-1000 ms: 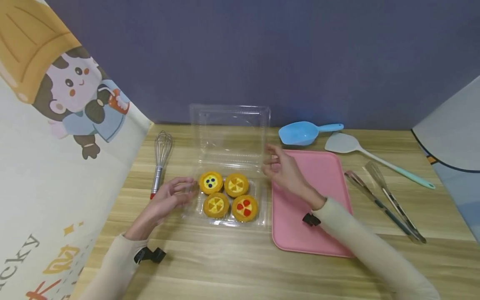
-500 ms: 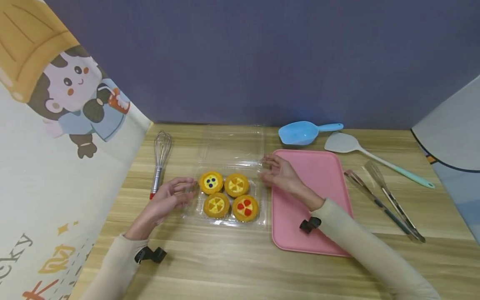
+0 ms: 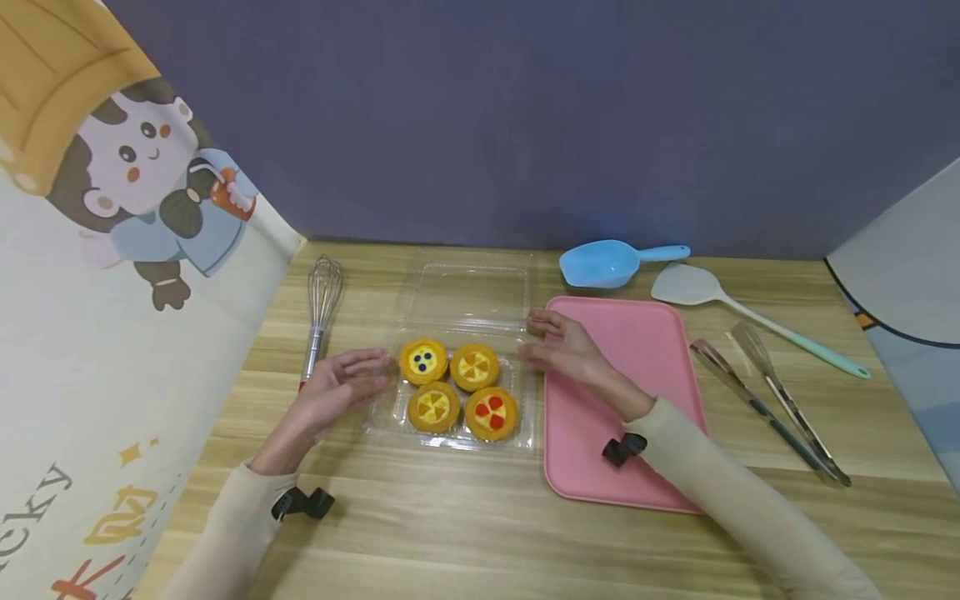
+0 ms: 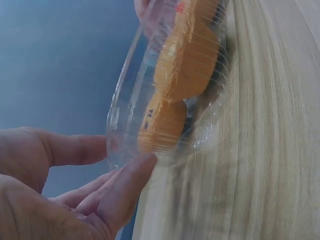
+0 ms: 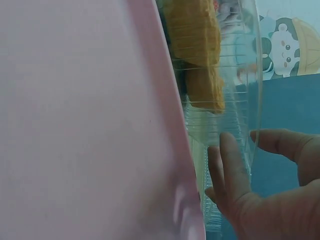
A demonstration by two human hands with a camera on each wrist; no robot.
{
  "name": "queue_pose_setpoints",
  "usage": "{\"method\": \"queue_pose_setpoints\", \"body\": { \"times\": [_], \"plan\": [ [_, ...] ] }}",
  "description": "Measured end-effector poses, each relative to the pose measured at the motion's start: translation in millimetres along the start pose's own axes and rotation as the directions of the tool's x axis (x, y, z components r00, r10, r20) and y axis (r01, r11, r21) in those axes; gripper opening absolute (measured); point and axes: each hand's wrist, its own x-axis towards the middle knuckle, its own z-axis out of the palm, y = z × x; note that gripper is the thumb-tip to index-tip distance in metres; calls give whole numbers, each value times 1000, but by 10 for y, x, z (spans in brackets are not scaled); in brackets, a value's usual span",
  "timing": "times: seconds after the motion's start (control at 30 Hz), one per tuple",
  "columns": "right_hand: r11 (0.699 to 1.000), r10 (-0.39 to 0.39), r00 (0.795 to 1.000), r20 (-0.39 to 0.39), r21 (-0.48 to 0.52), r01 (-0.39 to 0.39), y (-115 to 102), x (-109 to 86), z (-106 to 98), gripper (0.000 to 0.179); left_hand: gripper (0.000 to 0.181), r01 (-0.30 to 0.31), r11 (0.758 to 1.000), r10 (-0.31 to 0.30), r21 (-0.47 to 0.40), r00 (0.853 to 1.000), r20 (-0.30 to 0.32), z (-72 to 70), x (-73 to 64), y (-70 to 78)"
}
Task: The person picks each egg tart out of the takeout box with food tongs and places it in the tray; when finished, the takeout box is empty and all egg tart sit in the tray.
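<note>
A clear hinged plastic box (image 3: 465, 446) sits on the table, its lid (image 3: 472, 287) folded back flat behind it. Inside are several egg tarts: one has blue dots (image 3: 423, 362), two bear yellow wedges (image 3: 433, 407) and one has red pieces (image 3: 491, 414). At the box's left side my left hand (image 3: 341, 387) pinches the rim, thumb over it and fingers against the outer wall in the left wrist view. My right hand (image 3: 573, 358) pinches the opposite rim near the hinge, its fingers along the ribbed wall (image 5: 235, 120) in the right wrist view.
A pink tray (image 3: 637, 333) lies under my right forearm. Behind it are a blue scoop (image 3: 603, 265) and a white spatula (image 3: 686, 285); tongs (image 3: 780, 392) lie to its right. A whisk (image 3: 324, 296) lies at the left, and a dark wall (image 3: 480, 125) stands behind.
The box's lid has tipped backward from standing up to lying flat on the table. My right hand has come slightly nearer me; my left hand has hardly moved.
</note>
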Motion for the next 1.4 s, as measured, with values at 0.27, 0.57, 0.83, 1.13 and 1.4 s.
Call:
{"method": "queue_pose_setpoints", "body": {
  "times": [0.27, 0.57, 0.83, 1.13, 1.4],
  "plan": [
    [1000, -1, 1000, 8, 26, 1, -6, -67, -87, 77, 59, 3, 1000, -2, 30, 999, -53, 15, -2, 42],
    [982, -86, 996, -6, -171, 84, -45, -321, -300, 73, 60, 24, 999, -22, 39, 999, -45, -1, -6, 53],
    [945, -120, 991, -50, -313, 99, -63, -718, -637, 72, 67, 34, 998, -35, 51, 999, 13, -46, -29, 44],
    [844, -193, 971, -139, -528, 92, 12, -1165, -1188, 66, 77, -15, 1000, 13, 26, 996, 90, -125, -9, 40],
    [762, -210, 949, -237, -648, 7, 262, -1562, -1617, 63, 83, -74, 997, 76, -19, 978, 192, -209, -25, -41]
  ]
}}
